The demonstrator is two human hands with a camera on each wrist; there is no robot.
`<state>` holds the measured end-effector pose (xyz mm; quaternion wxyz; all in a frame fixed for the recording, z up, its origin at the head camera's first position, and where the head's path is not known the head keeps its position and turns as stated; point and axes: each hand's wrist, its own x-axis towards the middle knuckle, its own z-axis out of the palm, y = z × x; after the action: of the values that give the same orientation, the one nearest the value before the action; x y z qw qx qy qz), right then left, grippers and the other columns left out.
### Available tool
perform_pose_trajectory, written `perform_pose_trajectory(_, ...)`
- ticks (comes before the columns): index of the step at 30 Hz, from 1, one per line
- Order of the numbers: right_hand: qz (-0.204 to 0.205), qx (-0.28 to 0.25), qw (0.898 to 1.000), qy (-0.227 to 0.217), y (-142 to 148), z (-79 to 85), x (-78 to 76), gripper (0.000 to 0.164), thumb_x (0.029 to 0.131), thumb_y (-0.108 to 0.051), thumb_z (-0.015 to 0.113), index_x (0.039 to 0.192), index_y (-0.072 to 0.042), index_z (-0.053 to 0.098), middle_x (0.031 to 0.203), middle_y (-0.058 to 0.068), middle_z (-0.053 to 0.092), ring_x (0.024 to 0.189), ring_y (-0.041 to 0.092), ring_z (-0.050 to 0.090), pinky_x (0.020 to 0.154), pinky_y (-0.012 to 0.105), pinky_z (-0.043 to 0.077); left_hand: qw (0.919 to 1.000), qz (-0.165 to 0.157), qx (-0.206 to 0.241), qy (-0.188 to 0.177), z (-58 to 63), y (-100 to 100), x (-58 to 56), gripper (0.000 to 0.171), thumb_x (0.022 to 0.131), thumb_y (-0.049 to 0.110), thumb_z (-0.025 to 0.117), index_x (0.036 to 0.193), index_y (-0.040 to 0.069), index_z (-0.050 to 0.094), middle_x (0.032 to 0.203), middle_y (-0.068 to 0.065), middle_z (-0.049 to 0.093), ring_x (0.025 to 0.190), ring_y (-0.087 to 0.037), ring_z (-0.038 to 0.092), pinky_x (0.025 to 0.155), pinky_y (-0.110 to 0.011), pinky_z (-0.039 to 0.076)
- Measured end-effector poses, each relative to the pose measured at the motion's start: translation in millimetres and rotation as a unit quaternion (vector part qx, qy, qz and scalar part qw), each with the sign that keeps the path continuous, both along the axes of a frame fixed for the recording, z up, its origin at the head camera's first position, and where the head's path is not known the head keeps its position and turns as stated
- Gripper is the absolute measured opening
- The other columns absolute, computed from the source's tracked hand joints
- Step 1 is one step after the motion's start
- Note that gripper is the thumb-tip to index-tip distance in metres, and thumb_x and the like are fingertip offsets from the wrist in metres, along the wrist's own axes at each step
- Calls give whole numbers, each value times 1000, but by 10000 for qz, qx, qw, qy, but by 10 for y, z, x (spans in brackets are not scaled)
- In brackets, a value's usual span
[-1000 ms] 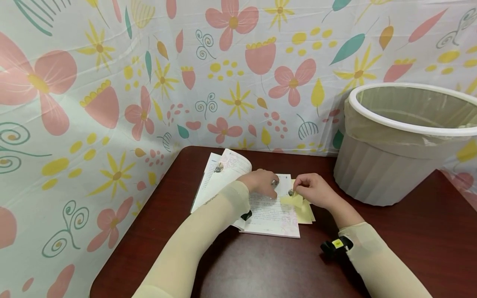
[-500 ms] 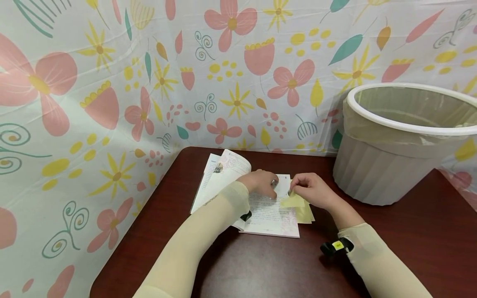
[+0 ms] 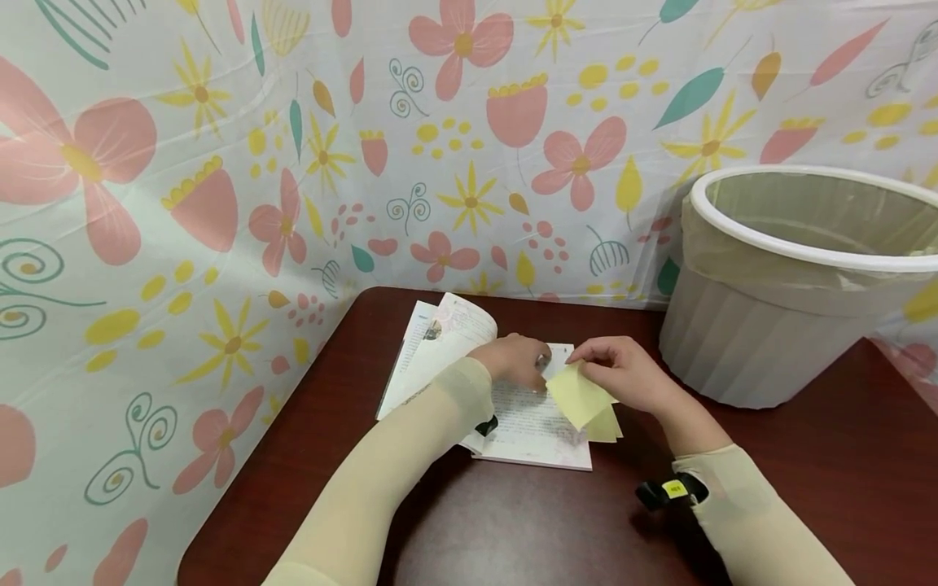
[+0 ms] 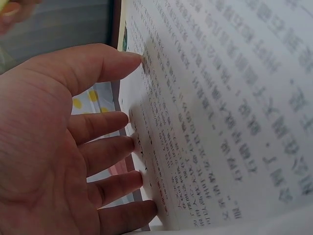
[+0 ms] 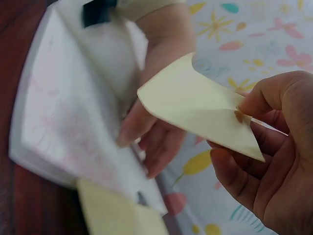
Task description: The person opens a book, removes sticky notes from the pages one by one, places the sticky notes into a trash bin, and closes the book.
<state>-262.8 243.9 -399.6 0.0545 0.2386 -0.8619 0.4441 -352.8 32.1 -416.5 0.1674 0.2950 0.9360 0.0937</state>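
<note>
A yellow sheet [image 3: 581, 396] is being pinched between the thumb and fingers of the right hand [image 3: 621, 370] over the right side of an open book [image 3: 523, 439], whose page is being touched by the spread fingertips of the left hand [image 3: 513, 360]. At the book's right edge, other yellow sheets [image 3: 604, 427] are being partly covered. At far right, a lined bin [image 3: 747, 342] is being supported by the table [image 3: 513, 525].

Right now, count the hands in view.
2: the left hand at the open book, and the right hand pinching a yellow sheet. Both show in the head view.
</note>
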Motion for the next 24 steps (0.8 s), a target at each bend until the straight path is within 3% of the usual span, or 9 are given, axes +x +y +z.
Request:
perform_pose_trajectory(3,117,-172,9996,182,-3,145,48,19,98,2,65,105,0,82,96,12,75,68,10,62,58,29,54,9999,92,69,-67,4,-11,0,65,87,42,80,149,27,64,131,9,68,127,-20,59,97,-39,51)
perform_pose_trajectory(7,287,-228,9979,540,-20,451,121,16,98,0,67,104,-1,82,86,7,73,62,9,61,57,26,52,9998,157,52,-147,-13,-39,-3,68,88,44,79,152,29,61,140,9,66,141,-23,53,104,-41,48)
perform_pose_trajectory(15,492,284,9878,1448,103,1375,199,21,94,8,67,95,-7,81,80,-1,73,66,7,57,59,21,46,9999,81,-51,-124,-20,-71,13,72,89,45,75,157,28,57,153,6,60,153,-27,43,110,-43,44)
perform_pose_trajectory(20,157,1047,9762,1891,241,2029,178,27,94,7,63,90,-12,81,71,-3,66,62,10,51,56,24,41,9999,88,-26,-114,1,-75,26,71,89,45,75,156,28,57,154,6,59,150,-26,46,109,-41,45)
perform_pose_trajectory(24,-453,1297,9712,1947,372,2518,39,28,95,3,61,84,-13,81,67,-8,68,60,8,54,54,20,40,9998,139,29,-110,9,-83,22,71,88,44,75,155,29,58,155,6,59,148,-24,48,108,-40,45)
